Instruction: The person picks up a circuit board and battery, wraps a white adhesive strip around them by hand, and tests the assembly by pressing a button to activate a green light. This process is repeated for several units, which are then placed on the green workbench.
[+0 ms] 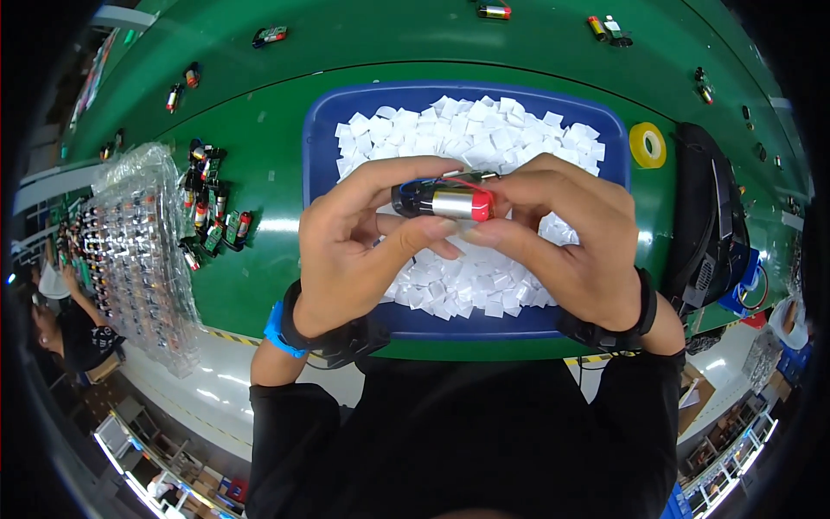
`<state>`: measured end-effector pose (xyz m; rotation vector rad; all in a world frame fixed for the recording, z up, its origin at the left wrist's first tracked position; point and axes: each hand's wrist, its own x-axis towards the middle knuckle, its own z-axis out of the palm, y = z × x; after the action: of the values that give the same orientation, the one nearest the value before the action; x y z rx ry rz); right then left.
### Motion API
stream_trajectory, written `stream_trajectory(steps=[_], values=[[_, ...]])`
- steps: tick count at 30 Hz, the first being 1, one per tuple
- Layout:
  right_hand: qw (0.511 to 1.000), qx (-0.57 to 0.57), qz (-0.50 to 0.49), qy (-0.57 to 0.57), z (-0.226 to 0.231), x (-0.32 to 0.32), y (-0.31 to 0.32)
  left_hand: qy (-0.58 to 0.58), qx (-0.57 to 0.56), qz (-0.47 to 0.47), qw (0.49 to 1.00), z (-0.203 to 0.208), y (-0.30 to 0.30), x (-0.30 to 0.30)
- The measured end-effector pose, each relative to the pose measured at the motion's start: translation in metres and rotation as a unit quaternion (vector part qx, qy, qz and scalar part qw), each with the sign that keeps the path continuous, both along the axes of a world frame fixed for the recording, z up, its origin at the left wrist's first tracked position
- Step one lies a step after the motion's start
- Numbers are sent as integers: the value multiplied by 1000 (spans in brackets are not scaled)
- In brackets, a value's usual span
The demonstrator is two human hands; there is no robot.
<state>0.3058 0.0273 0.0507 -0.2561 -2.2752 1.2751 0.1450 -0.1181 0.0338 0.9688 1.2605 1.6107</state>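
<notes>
Both of my hands hold one battery cell assembly [451,203] over a blue tray [322,117]. It is a small cylinder with a silver body, a red end and a black end, with thin wires and a circuit board along its far side. My left hand [363,238] pinches the black end between thumb and fingers. On the red end, the thumb and fingers of my right hand [575,233] are closed. The two thumbs nearly meet below the cell. Beneath them, small white paper squares [471,130] fill the tray.
Left of the tray lies a pile of similar cell assemblies [207,203], beside a clear plastic tray [143,268] full of parts. A yellow tape roll [648,145] and a black bag [700,208] are at the right. More cells [494,12] dot the green table's far side.
</notes>
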Motion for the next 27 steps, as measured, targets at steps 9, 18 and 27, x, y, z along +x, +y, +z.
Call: stream_trajectory(steps=[9,18,27], values=[[988,-154,9,31,-4,1,-11,262,49,44,963,1,1,-4],[938,-345,17,-36,0,-1,-10,290,40,96,952,1,4,2],[935,-351,8,-61,1,0,-12,367,52,65,926,7,4,-5]])
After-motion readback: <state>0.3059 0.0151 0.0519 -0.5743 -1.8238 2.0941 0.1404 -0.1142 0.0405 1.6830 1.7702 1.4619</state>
